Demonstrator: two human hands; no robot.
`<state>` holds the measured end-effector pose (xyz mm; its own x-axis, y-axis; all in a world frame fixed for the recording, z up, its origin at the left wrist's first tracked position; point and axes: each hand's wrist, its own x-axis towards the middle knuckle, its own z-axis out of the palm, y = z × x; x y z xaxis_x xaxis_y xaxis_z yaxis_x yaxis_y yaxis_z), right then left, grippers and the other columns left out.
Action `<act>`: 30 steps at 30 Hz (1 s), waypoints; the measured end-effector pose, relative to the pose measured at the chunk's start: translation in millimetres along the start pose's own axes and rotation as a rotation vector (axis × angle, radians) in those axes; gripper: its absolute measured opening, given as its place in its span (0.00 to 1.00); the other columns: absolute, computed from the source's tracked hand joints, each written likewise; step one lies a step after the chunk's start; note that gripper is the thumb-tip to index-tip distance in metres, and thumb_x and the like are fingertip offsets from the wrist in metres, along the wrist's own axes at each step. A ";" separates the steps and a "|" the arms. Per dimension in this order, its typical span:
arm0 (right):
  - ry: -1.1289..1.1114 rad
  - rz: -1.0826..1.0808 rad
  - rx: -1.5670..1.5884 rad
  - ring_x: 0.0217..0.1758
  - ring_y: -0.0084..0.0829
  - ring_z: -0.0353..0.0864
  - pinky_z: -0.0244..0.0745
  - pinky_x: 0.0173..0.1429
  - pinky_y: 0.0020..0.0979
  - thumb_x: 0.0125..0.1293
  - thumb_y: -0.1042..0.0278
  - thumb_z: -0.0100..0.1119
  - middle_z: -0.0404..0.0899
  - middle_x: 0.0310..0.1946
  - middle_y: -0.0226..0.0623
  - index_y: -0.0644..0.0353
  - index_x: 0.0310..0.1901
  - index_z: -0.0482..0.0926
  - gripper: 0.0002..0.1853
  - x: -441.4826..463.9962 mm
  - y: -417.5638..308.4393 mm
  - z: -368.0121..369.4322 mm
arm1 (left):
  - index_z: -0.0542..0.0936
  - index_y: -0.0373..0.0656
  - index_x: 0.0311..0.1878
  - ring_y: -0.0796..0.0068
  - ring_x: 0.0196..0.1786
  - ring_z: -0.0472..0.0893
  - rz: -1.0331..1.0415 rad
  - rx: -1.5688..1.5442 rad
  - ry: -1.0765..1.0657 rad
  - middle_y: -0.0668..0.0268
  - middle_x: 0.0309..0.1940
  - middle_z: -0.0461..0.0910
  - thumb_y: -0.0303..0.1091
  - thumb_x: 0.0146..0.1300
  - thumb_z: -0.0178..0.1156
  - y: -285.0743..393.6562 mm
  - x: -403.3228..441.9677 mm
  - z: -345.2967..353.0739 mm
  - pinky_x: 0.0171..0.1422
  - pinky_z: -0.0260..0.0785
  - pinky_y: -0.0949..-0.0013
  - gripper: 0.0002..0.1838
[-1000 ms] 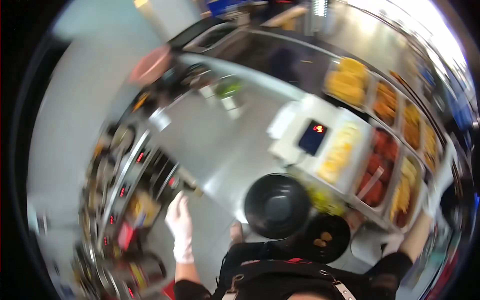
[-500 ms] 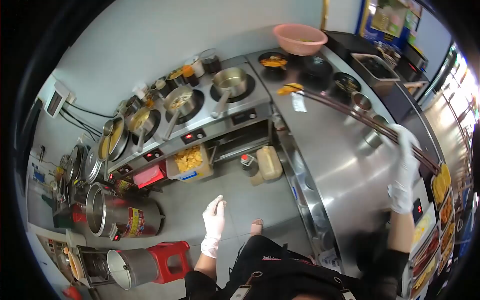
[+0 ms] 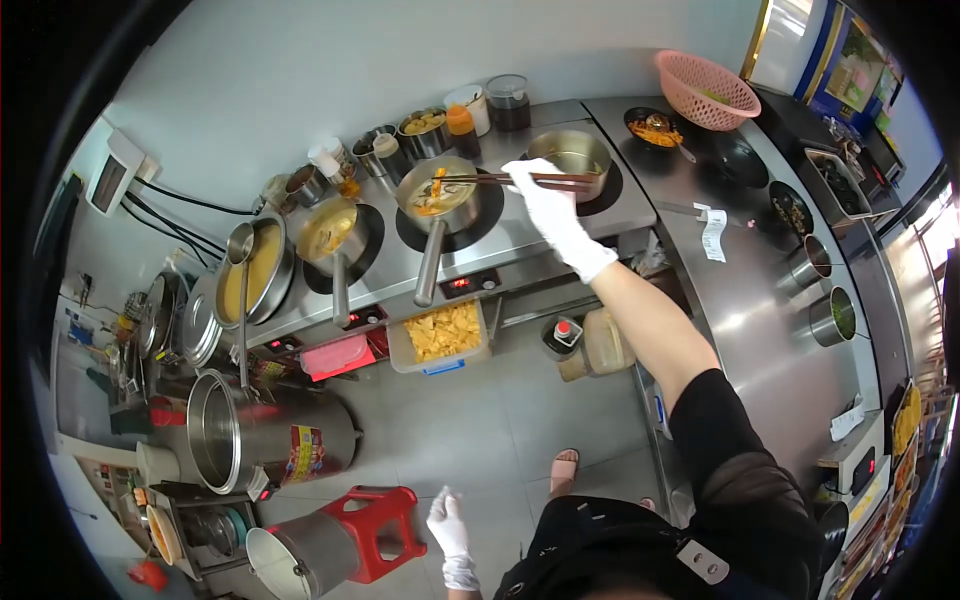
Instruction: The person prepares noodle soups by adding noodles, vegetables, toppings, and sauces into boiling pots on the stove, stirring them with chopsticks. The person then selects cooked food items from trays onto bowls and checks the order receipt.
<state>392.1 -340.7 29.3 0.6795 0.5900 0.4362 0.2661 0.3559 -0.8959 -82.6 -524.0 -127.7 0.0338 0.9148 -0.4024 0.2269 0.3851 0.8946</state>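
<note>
My right hand [image 3: 556,218], in a white glove, grips a pair of long brown chopsticks [image 3: 484,179]. They reach left over a long-handled saucepan [image 3: 463,215] on the cooktop. Orange-yellow food [image 3: 436,194] is at their tips, inside that pan's mouth. Just behind my right hand stands another saucepan [image 3: 585,150] with liquid in it. My left hand [image 3: 449,525], also gloved, hangs low above the floor with its fingers drawn together and nothing visible in them. Left of the chopsticks, a third saucepan [image 3: 335,235] holds yellowish food.
A wide pot of yellow broth [image 3: 262,265] with a ladle stands at the cooktop's left end. Bottles and tubs line the wall. On the right counter [image 3: 745,300] are black bowls, a receipt [image 3: 713,235] and a pink basket [image 3: 690,95]. A red stool [image 3: 385,520] stands on the floor.
My right hand has swung left from the right counter to the cooktop, carrying the orange-yellow food in the chopsticks to the saucepan. The receipt now lies on the counter. My left hand is lower.
</note>
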 end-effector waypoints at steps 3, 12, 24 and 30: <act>0.050 -0.007 -0.040 0.37 0.28 0.80 0.73 0.44 0.29 0.60 0.68 0.60 0.80 0.32 0.34 0.63 0.35 0.80 0.07 9.0 50.3 33.3 | 0.74 0.29 0.54 0.75 0.41 0.79 -0.016 -0.017 -0.008 0.61 0.39 0.79 0.26 0.67 0.51 -5.0 -1.4 2.6 0.49 0.74 0.72 0.15; 0.108 0.128 0.126 0.41 0.24 0.79 0.75 0.46 0.26 0.61 0.68 0.61 0.81 0.38 0.33 0.64 0.41 0.80 0.09 -11.9 -8.2 -38.0 | 0.74 0.29 0.52 0.76 0.41 0.79 0.003 0.040 -0.179 0.62 0.40 0.79 0.28 0.68 0.52 9.3 31.6 41.2 0.52 0.72 0.73 0.14; 0.637 0.022 -0.487 0.50 0.35 0.76 0.70 0.61 0.33 0.69 0.66 0.49 0.74 0.49 0.43 0.69 0.49 0.72 0.15 -297.1 -306.8 -413.8 | 0.74 0.31 0.54 0.73 0.41 0.79 0.293 0.343 -0.803 0.58 0.40 0.80 0.28 0.69 0.49 63.8 -22.2 223.7 0.50 0.73 0.70 0.15; 1.243 -0.344 0.060 0.56 0.36 0.75 0.70 0.64 0.38 0.70 0.62 0.49 0.77 0.50 0.43 0.70 0.50 0.73 0.18 -527.7 -426.3 -573.8 | 0.74 0.30 0.53 0.69 0.41 0.80 0.522 0.428 -1.029 0.55 0.39 0.80 0.29 0.68 0.49 53.5 -144.3 316.7 0.49 0.74 0.69 0.15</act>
<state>312.4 -1219.6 132.4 0.7680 -0.5931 0.2417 0.5441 0.4052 -0.7347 233.0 -673.9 -83.5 0.9235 0.3509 -0.1551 0.2507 -0.2460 0.9363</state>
